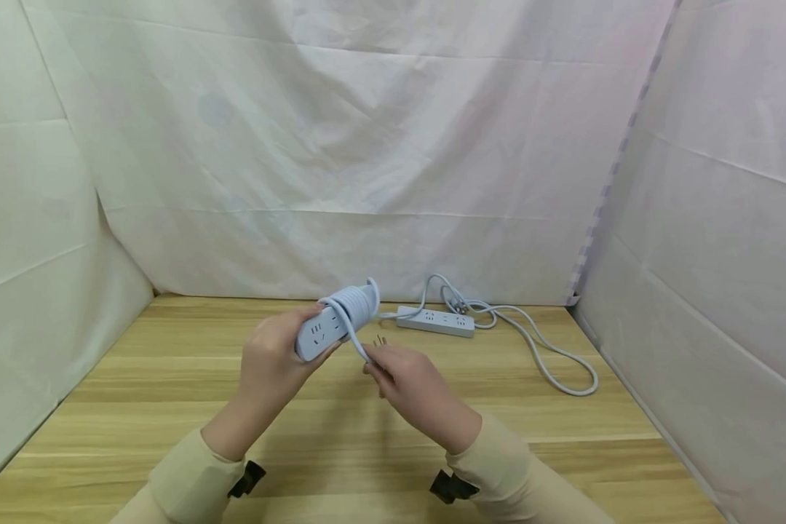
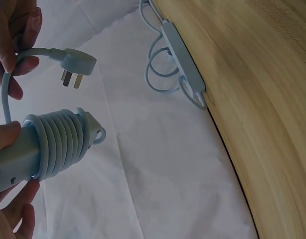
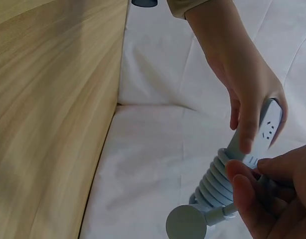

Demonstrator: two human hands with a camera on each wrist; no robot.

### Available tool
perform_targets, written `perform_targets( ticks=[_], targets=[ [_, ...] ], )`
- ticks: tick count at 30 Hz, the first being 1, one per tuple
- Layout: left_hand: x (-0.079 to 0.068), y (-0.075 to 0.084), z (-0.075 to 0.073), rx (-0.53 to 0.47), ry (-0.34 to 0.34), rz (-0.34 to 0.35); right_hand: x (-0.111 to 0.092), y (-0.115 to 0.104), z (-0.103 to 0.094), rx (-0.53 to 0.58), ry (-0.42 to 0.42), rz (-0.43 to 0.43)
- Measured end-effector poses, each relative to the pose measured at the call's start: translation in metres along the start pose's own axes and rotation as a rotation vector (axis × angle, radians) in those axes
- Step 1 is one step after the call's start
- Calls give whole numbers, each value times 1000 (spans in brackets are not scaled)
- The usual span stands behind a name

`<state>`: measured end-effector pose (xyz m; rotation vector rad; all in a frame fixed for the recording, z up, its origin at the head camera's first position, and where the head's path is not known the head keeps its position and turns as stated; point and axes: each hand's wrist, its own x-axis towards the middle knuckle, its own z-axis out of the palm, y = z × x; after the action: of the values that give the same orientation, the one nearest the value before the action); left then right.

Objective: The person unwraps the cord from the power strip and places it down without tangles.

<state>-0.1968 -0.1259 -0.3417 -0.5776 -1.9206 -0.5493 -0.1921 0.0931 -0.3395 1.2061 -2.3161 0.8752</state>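
My left hand [image 1: 271, 353] grips the near end of a pale power strip [image 1: 319, 333], lifted above the table. Its cord [image 1: 352, 306] is wound in several tight turns around the strip's far half. My right hand [image 1: 414, 384] pinches the loose end of that cord just behind the plug. In the left wrist view the plug [image 2: 79, 62] hangs free past the right fingertips, its metal prongs showing. The right wrist view shows the plug's round back [image 3: 186, 223] close to the wound turns.
A second power strip [image 1: 435, 322] lies at the table's back, its cord [image 1: 537, 349] looping loosely to the right. White cloth [image 1: 340, 145] hangs behind and on both sides of the wooden table [image 1: 170, 364].
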Motion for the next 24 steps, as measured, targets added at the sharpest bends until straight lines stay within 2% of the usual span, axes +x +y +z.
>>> perform_targets(
  ticks=[3,6,10,13,17,24],
  targets=[
    [-2,-3,1,-5,-9,2,-1,0,-3,-27,6,-9],
    [-4,-5,2,-22,-27,14,0,1,-6,-97,55,-50],
    [-6,-5,2,-48,-80,15,1,4,-11,-159,133,-104],
    [-8,-3,1,-63,-128,-16,2,7,-16,-182,161,-130],
    [-10,-1,-2,-89,-188,-78,5,13,-21,-216,155,-189],
    [-11,1,-8,-153,-257,-163,9,28,-31,-286,100,-329]
  ],
)
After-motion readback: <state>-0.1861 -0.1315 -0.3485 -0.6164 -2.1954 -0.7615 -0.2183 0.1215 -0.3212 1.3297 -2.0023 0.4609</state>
